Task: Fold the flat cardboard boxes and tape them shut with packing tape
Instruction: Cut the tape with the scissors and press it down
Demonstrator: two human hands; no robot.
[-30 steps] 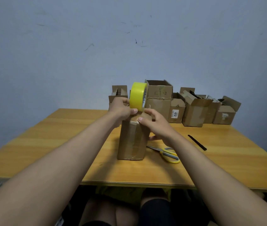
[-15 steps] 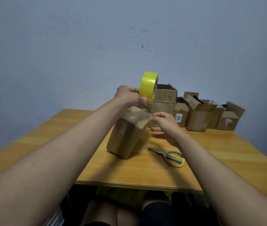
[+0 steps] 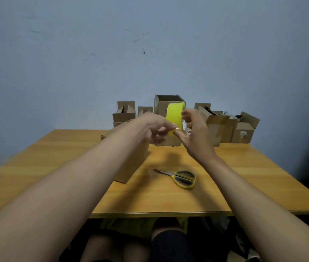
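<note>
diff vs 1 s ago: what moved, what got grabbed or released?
The right hand left the box and now holds the yellow tape roll with the left hand. The box, upright before, lies tipped under the left forearm. The scissors and back boxes stayed.

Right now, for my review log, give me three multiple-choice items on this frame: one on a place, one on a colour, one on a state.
1. Where do the scissors lie?
A. On the table, beside the right forearm
B. Inside a box
C. On the floor

2. What colour is the tape roll?
A. Brown
B. Yellow
C. Clear

3. How is the tape roll held?
A. Lying on the table
B. By both hands, in the air
C. Resting on the scissors

Key: 1 A, blades flat on bare wood; 2 B, bright yellow band; 3 B, left hand pinches its lower edge, right hand holds its side.
</note>
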